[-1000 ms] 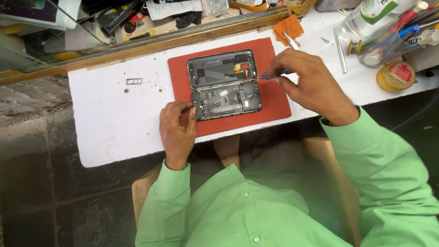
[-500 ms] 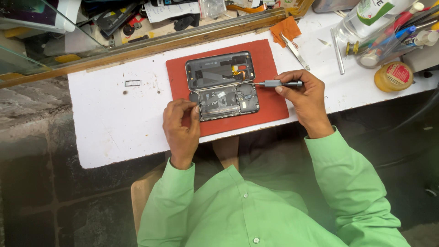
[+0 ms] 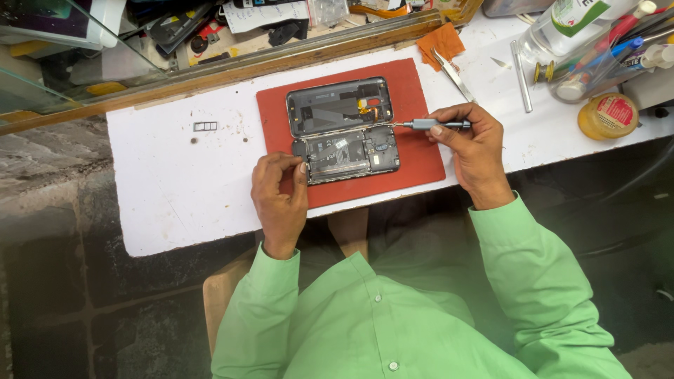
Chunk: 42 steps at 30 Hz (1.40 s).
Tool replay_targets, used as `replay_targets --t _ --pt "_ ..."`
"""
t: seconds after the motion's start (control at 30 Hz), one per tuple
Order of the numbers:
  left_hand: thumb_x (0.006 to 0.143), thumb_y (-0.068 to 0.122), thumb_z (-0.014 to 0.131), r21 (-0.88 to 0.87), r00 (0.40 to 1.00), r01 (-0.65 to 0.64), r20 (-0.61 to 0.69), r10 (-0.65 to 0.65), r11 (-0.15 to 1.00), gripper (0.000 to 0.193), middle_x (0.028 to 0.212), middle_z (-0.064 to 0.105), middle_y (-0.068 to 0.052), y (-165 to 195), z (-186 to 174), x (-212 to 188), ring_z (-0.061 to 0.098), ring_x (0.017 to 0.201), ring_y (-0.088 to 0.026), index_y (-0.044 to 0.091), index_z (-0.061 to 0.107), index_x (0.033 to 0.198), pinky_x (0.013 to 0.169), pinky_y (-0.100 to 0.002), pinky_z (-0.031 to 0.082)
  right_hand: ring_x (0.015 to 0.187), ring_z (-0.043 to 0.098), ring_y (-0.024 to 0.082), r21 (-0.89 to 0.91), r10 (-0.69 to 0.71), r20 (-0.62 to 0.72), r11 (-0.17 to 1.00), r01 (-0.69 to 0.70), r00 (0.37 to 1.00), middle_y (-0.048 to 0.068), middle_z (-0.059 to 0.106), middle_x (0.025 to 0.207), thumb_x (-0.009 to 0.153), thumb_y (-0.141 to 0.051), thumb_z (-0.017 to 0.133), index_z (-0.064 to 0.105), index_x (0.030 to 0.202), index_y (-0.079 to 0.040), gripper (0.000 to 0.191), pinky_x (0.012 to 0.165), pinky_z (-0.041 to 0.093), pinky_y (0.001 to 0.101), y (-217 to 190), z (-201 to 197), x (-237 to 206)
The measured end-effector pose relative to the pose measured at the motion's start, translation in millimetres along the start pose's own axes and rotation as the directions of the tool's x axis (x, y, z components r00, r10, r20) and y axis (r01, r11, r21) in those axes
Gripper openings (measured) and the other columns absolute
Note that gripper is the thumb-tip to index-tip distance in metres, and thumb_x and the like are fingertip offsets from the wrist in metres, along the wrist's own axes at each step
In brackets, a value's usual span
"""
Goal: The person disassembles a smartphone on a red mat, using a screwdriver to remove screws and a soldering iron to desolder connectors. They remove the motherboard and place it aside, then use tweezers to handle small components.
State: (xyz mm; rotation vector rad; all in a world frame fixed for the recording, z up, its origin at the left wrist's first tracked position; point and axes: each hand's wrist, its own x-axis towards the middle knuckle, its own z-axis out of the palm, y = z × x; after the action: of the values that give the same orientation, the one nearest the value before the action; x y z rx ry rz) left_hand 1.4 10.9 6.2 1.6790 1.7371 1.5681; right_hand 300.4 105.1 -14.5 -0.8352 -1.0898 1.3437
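An opened phone lies on a red mat (image 3: 421,158) on the white table (image 3: 182,182). Its back cover (image 3: 337,105) lies inside-up at the far side, and the phone body (image 3: 347,153) with its exposed board lies nearer me. My left hand (image 3: 279,196) pinches the body's left edge with its fingertips. My right hand (image 3: 472,144) grips a small grey screwdriver (image 3: 430,124) that lies almost level, its tip pointing left at the body's upper right corner.
Tweezers (image 3: 453,74) and an orange cloth (image 3: 441,43) lie past the mat. A clear tub of pens and bottles (image 3: 597,52) and a yellow tin (image 3: 608,116) stand at the right. A small tray frame (image 3: 205,126) lies at the left. Cluttered tools sit behind a wooden rail (image 3: 246,63).
My right hand has drawn back to the right, and the screwdriver now lies more level with its tip at the phone body's corner. My left hand has stayed on the body's left edge.
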Motion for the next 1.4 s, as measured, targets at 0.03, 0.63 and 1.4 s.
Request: replay_targets --t 0.03,0.63,1.4 --pt "0.095 0.001 0.072 0.007 1.0 -0.007 -0.001 0.007 1.0 0.007 0.109 0.066 -0.012 0 0 0 0.065 0.103 -0.026 0.0 0.069 0.101 0.087 -0.034 0.056 0.092 0.072 0.017 -0.023 -0.019 -0.001 1.0 0.019 1.0 0.017 0.073 0.107 0.093 0.007 0.075 0.065 0.108 0.003 0.019 0.087 0.061 0.0308 0 0 -1" --pt "0.095 0.002 0.073 0.031 1.0 -0.025 0.0 0.025 0.999 0.007 0.108 0.066 -0.011 0 0 0 0.064 0.103 -0.027 0.001 0.07 0.101 0.088 -0.036 0.055 0.092 0.068 0.01 -0.267 0.012 -0.026 0.963 -0.019 1.0 0.009 0.074 0.104 0.092 0.005 0.077 0.07 0.108 0.004 0.017 0.085 0.058 0.024 -3 4 1" --pt "0.094 0.003 0.073 0.043 1.0 0.001 0.008 -0.002 0.999 0.008 0.108 0.066 -0.012 -1 1 -1 0.064 0.102 -0.027 0.003 0.07 0.102 0.088 -0.037 0.054 0.106 0.07 0.016 -0.471 -0.193 0.28 0.826 0.31 0.94 0.013 0.071 0.115 0.095 0.007 0.074 0.062 0.123 0.006 0.031 0.095 0.058 0.0288 -64 39 -6"
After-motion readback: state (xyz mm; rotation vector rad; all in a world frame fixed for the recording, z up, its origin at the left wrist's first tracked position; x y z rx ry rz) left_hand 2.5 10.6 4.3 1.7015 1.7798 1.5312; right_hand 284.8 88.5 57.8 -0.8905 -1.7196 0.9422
